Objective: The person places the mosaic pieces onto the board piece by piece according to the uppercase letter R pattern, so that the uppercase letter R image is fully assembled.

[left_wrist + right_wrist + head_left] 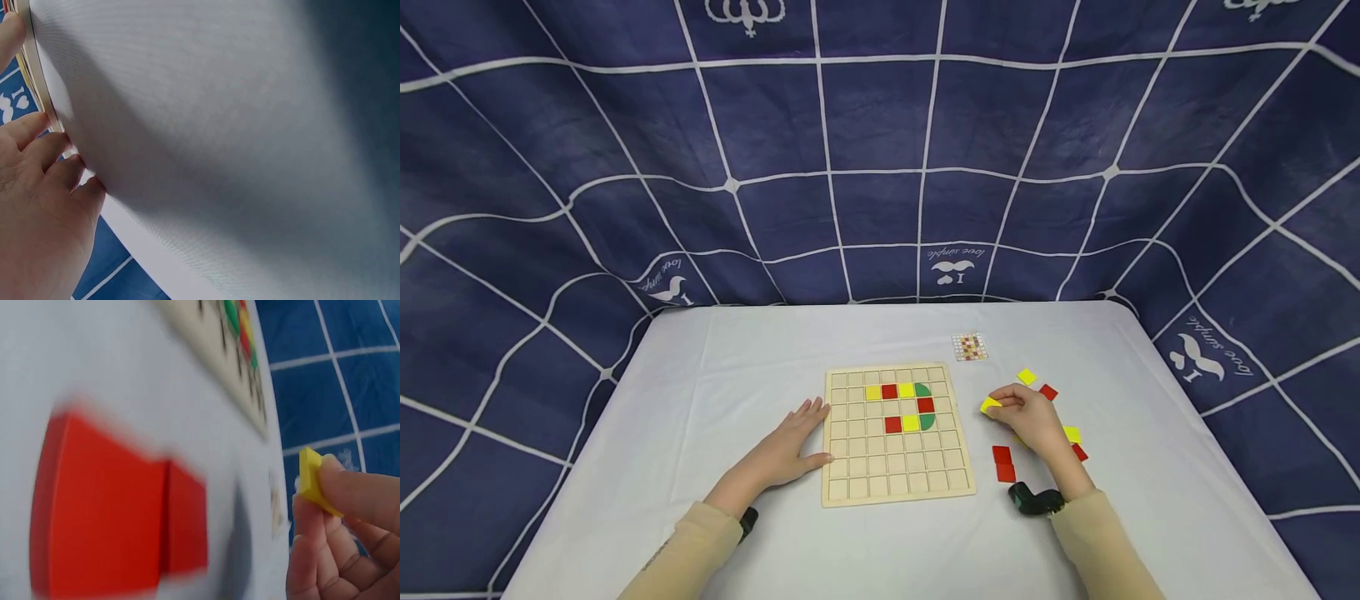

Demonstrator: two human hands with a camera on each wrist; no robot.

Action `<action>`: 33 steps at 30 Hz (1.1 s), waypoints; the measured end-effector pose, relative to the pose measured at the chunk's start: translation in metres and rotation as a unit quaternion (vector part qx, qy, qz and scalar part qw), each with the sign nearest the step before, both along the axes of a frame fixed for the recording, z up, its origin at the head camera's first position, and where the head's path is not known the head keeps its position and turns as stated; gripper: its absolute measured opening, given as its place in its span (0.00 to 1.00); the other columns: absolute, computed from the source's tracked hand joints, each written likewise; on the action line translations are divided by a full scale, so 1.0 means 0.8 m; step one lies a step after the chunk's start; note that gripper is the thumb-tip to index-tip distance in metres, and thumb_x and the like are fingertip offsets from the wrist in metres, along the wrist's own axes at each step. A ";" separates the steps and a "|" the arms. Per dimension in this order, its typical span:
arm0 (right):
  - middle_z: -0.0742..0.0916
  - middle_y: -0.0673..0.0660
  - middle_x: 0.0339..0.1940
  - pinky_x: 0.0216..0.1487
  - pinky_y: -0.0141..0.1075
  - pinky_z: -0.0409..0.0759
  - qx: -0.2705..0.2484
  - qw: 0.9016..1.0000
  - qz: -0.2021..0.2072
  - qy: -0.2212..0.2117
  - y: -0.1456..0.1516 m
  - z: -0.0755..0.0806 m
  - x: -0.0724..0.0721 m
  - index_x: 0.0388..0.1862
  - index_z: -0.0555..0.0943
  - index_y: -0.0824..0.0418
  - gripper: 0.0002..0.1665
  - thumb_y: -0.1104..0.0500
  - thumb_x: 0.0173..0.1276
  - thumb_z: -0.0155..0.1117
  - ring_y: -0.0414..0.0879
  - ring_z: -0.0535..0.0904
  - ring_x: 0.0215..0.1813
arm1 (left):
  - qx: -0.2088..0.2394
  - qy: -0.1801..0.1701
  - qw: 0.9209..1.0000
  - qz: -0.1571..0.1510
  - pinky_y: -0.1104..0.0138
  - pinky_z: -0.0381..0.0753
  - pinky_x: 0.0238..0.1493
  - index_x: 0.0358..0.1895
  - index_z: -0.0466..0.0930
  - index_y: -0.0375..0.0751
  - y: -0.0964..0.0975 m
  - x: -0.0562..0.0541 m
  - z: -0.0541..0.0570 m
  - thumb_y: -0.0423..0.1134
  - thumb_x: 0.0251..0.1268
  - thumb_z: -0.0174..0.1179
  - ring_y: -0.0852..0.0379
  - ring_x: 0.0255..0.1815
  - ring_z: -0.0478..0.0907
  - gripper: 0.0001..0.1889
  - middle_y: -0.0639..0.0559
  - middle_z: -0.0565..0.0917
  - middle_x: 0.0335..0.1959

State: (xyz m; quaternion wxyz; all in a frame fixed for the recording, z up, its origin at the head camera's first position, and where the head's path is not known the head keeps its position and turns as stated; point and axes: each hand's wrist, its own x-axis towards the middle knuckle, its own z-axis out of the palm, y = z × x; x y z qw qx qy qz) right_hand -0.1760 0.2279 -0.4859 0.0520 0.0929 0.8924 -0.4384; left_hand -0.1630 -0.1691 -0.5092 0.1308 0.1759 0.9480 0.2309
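A square wooden grid board lies on the white table. In its upper right part sit several yellow, red and green tiles, the green ones quarter-round. My right hand is just right of the board, pinching a yellow square tile between thumb and fingers. In the right wrist view that tile is held up above the table. My left hand rests flat beside the board's left side, fingers spread. Its fingertips and thumb touch the board's edge, as the left wrist view also shows.
Two red tiles lie right of the board. Around and behind the right hand are more loose tiles, including a yellow tile and a red tile. A small printed pattern card lies beyond the board. A blue checked curtain surrounds the table.
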 end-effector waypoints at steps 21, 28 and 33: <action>0.86 0.50 0.31 0.33 0.28 0.78 -0.075 0.989 0.121 0.049 -0.156 -0.011 -0.009 0.35 0.86 0.56 0.04 0.61 0.60 0.73 0.39 0.78 0.31 | 0.004 -0.007 1.000 0.002 0.48 0.49 0.80 0.77 0.56 0.38 0.002 0.001 0.001 0.52 0.62 0.66 0.44 0.82 0.45 0.44 0.42 0.53 0.80; 0.86 0.48 0.29 0.33 0.29 0.79 -0.055 0.986 0.151 0.051 -0.180 -0.016 -0.012 0.33 0.86 0.54 0.03 0.59 0.61 0.73 0.39 0.79 0.30 | -0.001 -0.003 1.000 0.007 0.49 0.51 0.80 0.77 0.57 0.39 0.002 0.001 0.000 0.53 0.62 0.66 0.44 0.82 0.46 0.44 0.43 0.54 0.80; 0.85 0.46 0.26 0.31 0.28 0.78 -0.028 0.982 0.175 0.061 -0.190 -0.020 -0.012 0.32 0.85 0.54 0.03 0.60 0.61 0.73 0.37 0.78 0.29 | -0.005 -0.006 1.000 0.005 0.49 0.50 0.80 0.77 0.57 0.40 0.001 0.000 0.001 0.53 0.62 0.66 0.44 0.82 0.46 0.44 0.43 0.54 0.80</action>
